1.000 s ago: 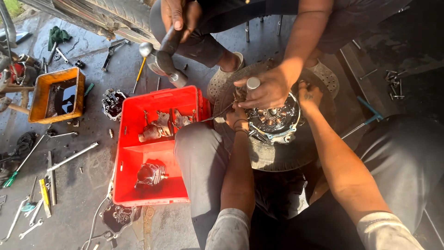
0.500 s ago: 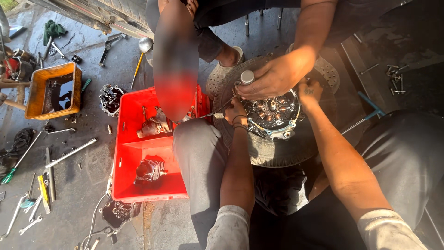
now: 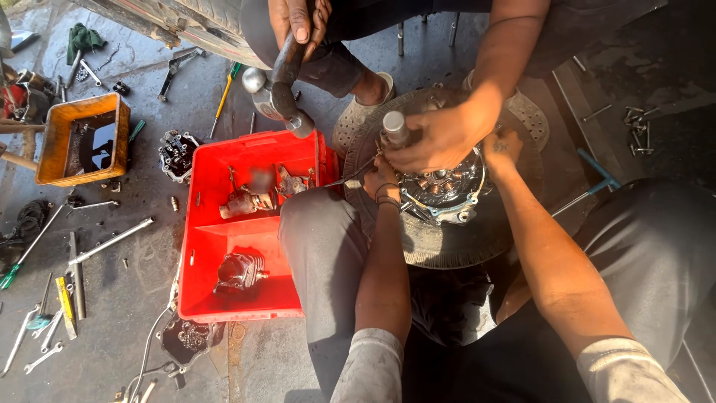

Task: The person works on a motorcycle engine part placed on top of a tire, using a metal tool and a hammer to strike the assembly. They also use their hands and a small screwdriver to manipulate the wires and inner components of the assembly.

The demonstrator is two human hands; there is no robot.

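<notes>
A round metal clutch assembly lies on a tyre between my knees. My left hand is closed on its left rim, and a thin dark rod sticks out leftward from that hand. My right hand grips the right rim. Across from me, another person's hand holds a short metal cylinder upright on the assembly. Their other hand holds a hammer above the far edge of the red crate.
A red plastic crate with several engine parts sits left of my left knee. An orange tray stands further left. Spanners and screwdrivers lie scattered on the floor at left, bolts at the right.
The other person's hammer swung as a blur half a second ago and now hangs still above the crate's far edge. My hands have stayed on the assembly.
</notes>
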